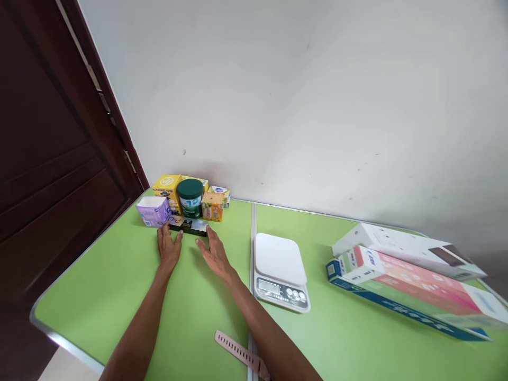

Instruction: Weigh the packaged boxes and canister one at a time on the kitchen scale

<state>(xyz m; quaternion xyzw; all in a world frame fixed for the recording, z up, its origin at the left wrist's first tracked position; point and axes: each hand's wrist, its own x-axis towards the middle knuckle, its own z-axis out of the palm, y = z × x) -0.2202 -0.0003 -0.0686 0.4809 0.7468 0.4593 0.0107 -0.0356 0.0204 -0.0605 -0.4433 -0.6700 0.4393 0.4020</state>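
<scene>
A long, narrow black and silver box (188, 226) lies flat across the front of a group of packages. My left hand (170, 246) is at its left end, fingers apart and fingertips at the box. At the right end is my right hand (214, 253), with thumb and fingers spread and the index fingertip close to the corner; whether it touches, I cannot tell. Directly behind the box stand a green tub (190, 200) with a dark lid and an orange carton (213, 206). A purple and white pack (154, 211) sits just left of my left hand.
Yellow boxes (167, 186) and a small white-yellow pack (223, 194) stand against the wall. A white kitchen scale (280, 264) rests right of the table seam. Farther right lie long cartons, one white (405, 246), one multicoloured (416, 288). A pink perforated strap (238, 352) lies near my right forearm.
</scene>
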